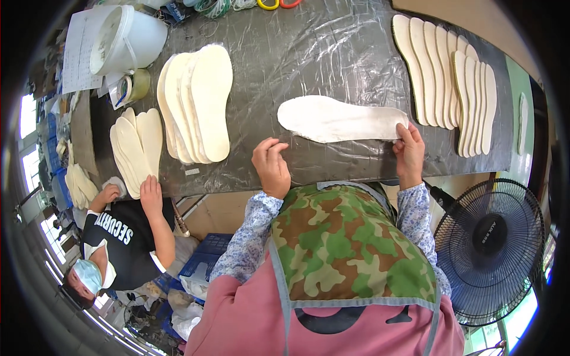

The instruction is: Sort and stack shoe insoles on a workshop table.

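A white fuzzy-surfaced insole (pixel 338 118) lies crosswise on the dark plastic-covered table (pixel 267 59), its wide end to the left. My right hand (pixel 409 155) pinches its narrow end at the right between thumb and fingers. Just below the insole's wide end is my left hand (pixel 272 168), apart from it, with loosely bent fingers and nothing visible in them. To the left lies a fanned stack of large cream insoles (pixel 212 101). Two overlapping rows of cream insoles, a longer row (pixel 409 65) and a shorter row (pixel 488 113), are at the right.
At the left a masked co-worker (pixel 122 243) touches smaller insoles (pixel 133 148). A white bucket (pixel 139 44), a roll of tape (pixel 140 84) and a paper sheet (pixel 83 53) stand behind. Scissors (pixel 268 3) lie at the far edge. A black fan (pixel 490 237) is at the right.
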